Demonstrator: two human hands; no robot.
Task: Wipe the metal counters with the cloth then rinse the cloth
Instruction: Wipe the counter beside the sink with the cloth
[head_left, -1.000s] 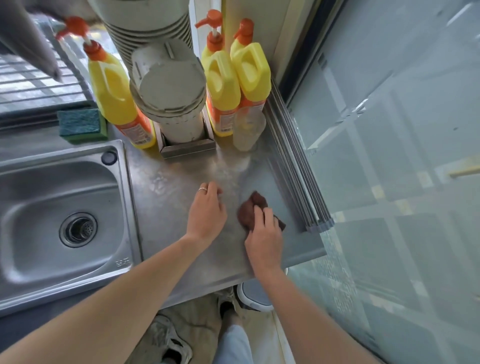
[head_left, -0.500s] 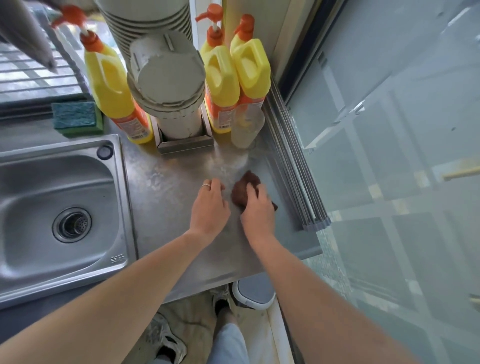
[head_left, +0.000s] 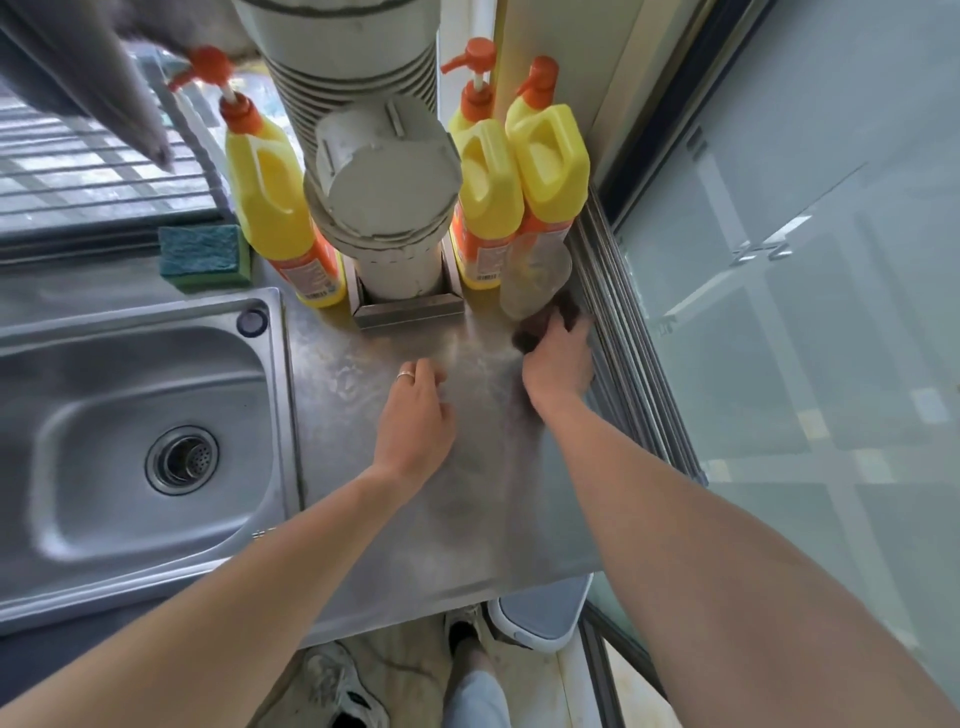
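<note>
the cloth (head_left: 545, 325), dark brown and bunched, lies on the metal counter (head_left: 415, 519) at its far right corner, just in front of a clear cup (head_left: 532, 283) and hard against the rails (head_left: 623, 332) along the right edge. it is crumpled into a lump, so no long axis or heading can be told (most of it is hidden under the hand).

the right hand (head_left: 560, 361) lies over the cloth, its fingers bent down onto it and pressing it to the counter; how far they wrap round it cannot be told. the left hand (head_left: 415, 415) rests on the counter near the middle, fingers loosely curled, holding nothing, a ring (head_left: 405, 375) on one finger.

behind the cloth stand two yellow bottles (head_left: 519, 187) with orange pumps, crowding that corner along with the cup. left of them a grey canister (head_left: 387, 208) sits in a steel holder (head_left: 410, 312), then a third bottle (head_left: 278, 208), then a green sponge (head_left: 202, 254). the sink (head_left: 104, 426) takes up the left side, well apart from the cloth. a glass panel (head_left: 805, 312) fills the right.
</note>
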